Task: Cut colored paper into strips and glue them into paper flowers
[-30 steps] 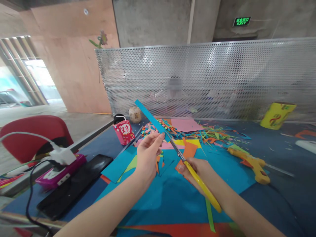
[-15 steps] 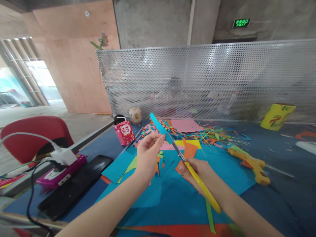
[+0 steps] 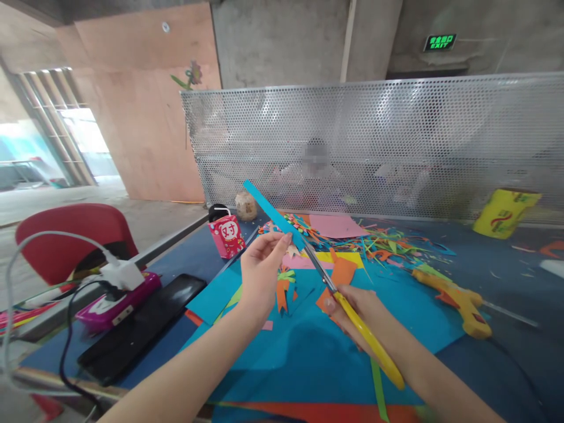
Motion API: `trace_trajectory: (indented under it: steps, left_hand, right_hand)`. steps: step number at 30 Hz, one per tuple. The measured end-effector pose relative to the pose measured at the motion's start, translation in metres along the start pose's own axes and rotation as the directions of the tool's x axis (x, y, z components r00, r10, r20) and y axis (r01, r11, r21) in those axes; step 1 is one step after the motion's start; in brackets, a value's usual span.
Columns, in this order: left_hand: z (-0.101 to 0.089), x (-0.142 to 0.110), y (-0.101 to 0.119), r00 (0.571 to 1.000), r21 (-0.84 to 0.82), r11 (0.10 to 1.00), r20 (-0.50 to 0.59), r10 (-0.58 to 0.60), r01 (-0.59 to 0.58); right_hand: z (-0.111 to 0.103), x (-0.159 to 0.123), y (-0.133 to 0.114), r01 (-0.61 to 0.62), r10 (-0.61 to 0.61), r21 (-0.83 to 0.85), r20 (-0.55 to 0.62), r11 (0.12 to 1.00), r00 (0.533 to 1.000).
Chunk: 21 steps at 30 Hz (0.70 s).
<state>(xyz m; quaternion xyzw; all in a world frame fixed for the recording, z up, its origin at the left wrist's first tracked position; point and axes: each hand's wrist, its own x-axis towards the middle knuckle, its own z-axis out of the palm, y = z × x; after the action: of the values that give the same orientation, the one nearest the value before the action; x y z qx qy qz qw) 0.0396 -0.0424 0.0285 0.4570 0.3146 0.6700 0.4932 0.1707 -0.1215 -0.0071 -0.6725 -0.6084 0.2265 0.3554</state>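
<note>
My left hand pinches a strip of blue paper between thumb and fingers, and the strip's long end slants up to the left. Yellow-handled scissors are in my right hand, their blades pointing up and left at the lower end of the strip. Whether the blades are closed on the paper I cannot tell. Below both hands lies a large blue paper sheet. On it, between my hands, sit small cut orange pieces with green strips. A larger orange paper piece lies beside the scissor blades.
A heap of paper scraps lies before a perforated metal screen; a person sits behind it. At right are a yellow glue gun and a yellow roll. Leftward are a red drink carton, black phone and purple power strip.
More of the blue strip now extends up and left past my left fingers. The whole view has shifted slightly; both hands keep their holds.
</note>
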Motion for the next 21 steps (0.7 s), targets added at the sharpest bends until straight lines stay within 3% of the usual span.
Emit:
trace_trajectory:
  steps: [21]
  left_hand:
    - [-0.0026, 0.0000, -0.0028, 0.999, -0.009, 1.000, 0.053, -0.001, 0.002]
  right_hand:
    - [-0.0018, 0.0004, -0.0031, -0.011, 0.012, -0.023, 0.031, 1.000, 0.999]
